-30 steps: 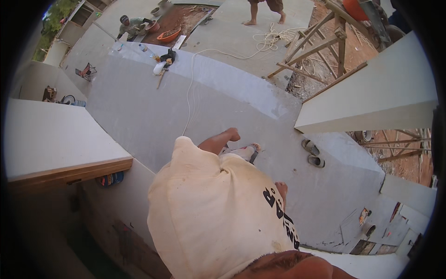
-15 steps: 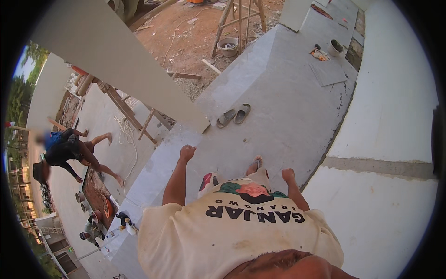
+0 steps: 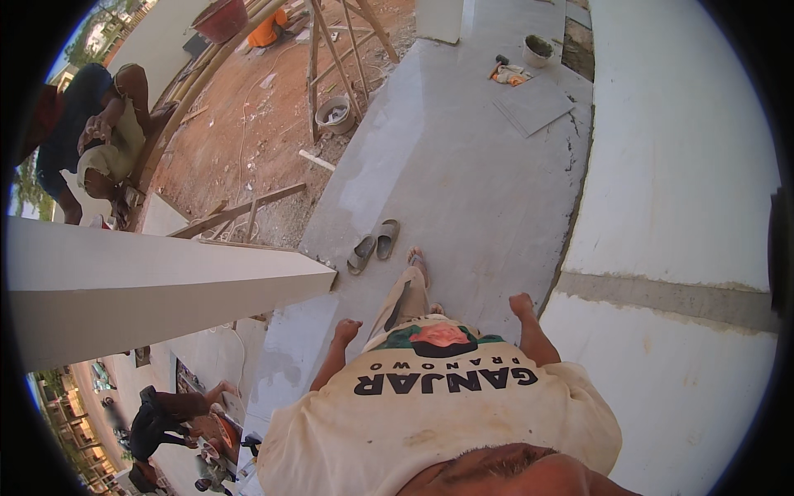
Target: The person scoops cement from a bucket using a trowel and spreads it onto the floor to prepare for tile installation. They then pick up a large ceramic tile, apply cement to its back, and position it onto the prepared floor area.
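Note:
My left hand (image 3: 347,331) hangs beside my hip with its fingers curled in, and nothing shows in it. On the other side, my right hand (image 3: 522,305) is also curled into a loose fist near the white wall (image 3: 666,207), not touching it. Below me one foot in a flip-flop (image 3: 418,263) steps forward on the grey tiled floor (image 3: 463,182). A pair of grey slide sandals (image 3: 386,240) lies a little ahead of my left hand.
A white pillar (image 3: 165,281) stands at left. Ahead are a loose tile (image 3: 538,106), a mortar bucket (image 3: 537,51) and small items (image 3: 509,74). A wooden trestle (image 3: 313,74) and bucket (image 3: 334,114) stand on dirt. Co-workers (image 3: 157,422) bend at lower left; others (image 3: 107,140) are upper left.
I have stepped forward along the floor; the sandals, tile and bucket are nearer. The pillar has swung to the left. Both hands stay curled, and more people show at upper left.

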Demonstrator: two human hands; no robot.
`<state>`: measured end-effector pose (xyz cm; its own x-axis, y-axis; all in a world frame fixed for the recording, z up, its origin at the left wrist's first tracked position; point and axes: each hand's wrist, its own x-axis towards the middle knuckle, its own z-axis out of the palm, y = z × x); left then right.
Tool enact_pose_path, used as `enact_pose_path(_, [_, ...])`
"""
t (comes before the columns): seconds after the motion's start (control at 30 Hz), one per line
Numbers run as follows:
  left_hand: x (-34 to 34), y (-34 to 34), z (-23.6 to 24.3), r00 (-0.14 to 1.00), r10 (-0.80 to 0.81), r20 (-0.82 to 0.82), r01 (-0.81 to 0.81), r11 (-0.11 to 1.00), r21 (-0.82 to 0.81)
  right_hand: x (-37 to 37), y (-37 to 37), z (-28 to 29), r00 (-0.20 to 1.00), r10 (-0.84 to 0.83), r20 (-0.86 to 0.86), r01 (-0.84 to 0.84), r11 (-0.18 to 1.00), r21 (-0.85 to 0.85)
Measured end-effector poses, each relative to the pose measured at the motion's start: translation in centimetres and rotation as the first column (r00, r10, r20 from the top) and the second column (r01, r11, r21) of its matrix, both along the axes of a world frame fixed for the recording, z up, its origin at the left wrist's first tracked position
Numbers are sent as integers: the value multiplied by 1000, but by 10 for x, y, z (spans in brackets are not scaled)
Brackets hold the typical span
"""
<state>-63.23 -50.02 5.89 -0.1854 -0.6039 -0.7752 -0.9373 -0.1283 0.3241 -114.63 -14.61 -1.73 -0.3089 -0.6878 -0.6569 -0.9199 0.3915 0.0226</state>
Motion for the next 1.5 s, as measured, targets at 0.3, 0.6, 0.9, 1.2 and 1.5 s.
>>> enact_pose_path(0.3, [-222, -168, -1, 994, -88, 61, 81, 990, 118, -151, -127, 38, 991, -113, -69, 92, 962, -256])
enact_pose_path(0.6, [-554, -369, 10, 820, -495, -287, 412, 859, -303, -287, -232, 95, 461, -825, 328, 859, 321, -400])
enact_pose_path(0.9, [-734, -412, -15, 651, -739, -175, 664, 665, -341, -408, -239, 24, 983, -183, 17, 175, 961, 215])
enact_pose_path(1.2, [-793, -476, -18, 902, -430, 34, 424, 899, 112, -662, -359, 25, 979, -177, -99, 181, 983, 39])
enact_pose_path(1.5, [-989, -597, -1, 812, -584, -25, 584, 808, 77, -859, -583, 77, 470, -746, 472, 848, 233, -476])
